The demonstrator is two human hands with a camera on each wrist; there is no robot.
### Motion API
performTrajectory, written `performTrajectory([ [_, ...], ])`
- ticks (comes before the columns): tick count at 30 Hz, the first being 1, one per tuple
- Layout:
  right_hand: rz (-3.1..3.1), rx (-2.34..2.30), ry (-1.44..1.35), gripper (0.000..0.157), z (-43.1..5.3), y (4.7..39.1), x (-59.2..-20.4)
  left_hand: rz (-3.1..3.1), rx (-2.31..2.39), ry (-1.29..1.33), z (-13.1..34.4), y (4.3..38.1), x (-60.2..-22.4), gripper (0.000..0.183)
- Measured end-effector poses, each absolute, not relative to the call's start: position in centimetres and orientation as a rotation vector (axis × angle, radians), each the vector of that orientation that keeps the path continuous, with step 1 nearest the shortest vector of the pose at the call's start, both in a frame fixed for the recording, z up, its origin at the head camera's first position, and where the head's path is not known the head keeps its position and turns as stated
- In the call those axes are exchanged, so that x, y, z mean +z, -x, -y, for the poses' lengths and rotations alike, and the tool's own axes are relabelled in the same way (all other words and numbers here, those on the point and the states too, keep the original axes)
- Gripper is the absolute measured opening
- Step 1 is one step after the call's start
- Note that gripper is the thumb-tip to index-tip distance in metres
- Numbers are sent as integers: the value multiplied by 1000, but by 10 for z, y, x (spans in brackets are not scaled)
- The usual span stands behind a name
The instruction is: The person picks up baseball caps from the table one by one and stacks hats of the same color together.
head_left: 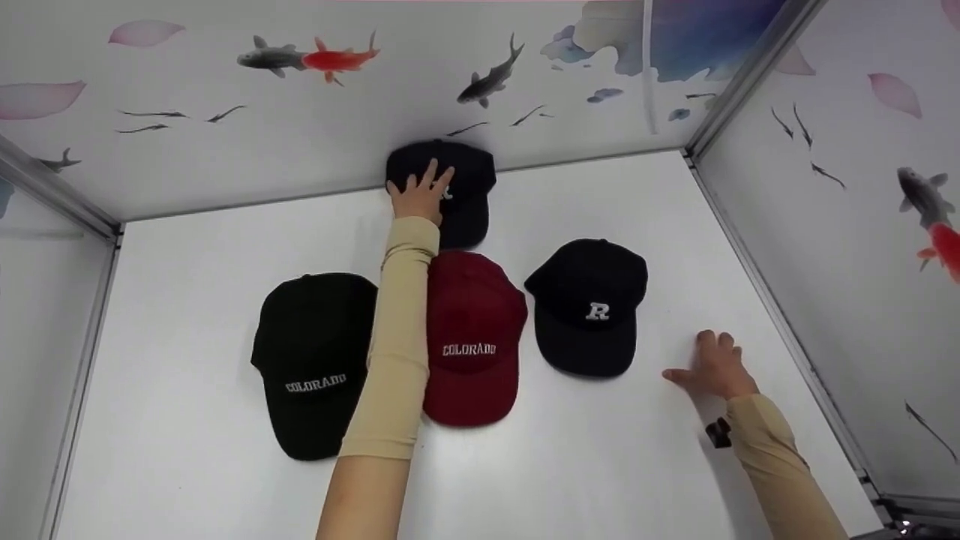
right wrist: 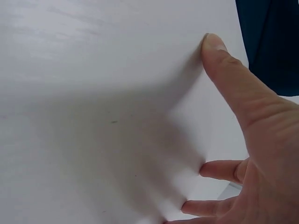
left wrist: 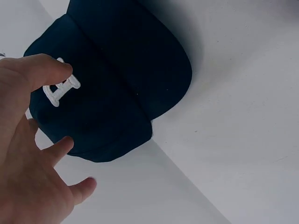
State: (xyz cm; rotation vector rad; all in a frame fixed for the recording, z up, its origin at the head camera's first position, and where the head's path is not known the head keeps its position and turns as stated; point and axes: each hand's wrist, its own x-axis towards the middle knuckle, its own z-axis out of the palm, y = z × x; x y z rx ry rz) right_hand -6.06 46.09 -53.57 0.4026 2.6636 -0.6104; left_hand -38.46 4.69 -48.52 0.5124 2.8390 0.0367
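Observation:
My left hand (head_left: 418,198) is spread over the crown of a dark baseball cap (head_left: 466,221) at the back of the table, partly covering its white letter R. In the left wrist view the thumb lies across that letter and the fingers are apart, not curled round the cap; firm contact cannot be told. On the table at the right, my right hand (head_left: 718,369) has its fingers spread and holds nothing. Nearest to it is a second dark cap (head_left: 589,300) with a white R. A red COLORADO cap (head_left: 472,315) and a black COLORADO cap (head_left: 307,330) lie on either side of my left forearm.
The white table (head_left: 187,435) is bounded by a back wall (head_left: 300,150) painted with fish and petals, and a right wall (head_left: 847,225) alike. Metal frame strips run along the edges. The back cap leans close against the back wall.

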Motion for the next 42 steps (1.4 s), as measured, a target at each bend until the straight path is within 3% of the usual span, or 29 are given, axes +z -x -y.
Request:
performTrajectory([
  [9,-2656,-621,-377,98,-463,62,-537,-2776,81,-438,-32,382,-486,85],
  [17,-2649,-621,-407,99,-466,61,-534,-2721,146,-360,-31,387,-490,64],
  [25,-2649,-617,-407,102,-465,63,-536,-2758,88,-296,-32,391,-506,85],
  [32,-2681,-556,-377,105,-464,70,-533,-2787,81,-284,-27,389,-507,85],
  [42,-2722,-541,-343,103,-466,65,-538,-2839,101,-239,-22,389,-500,101],
])
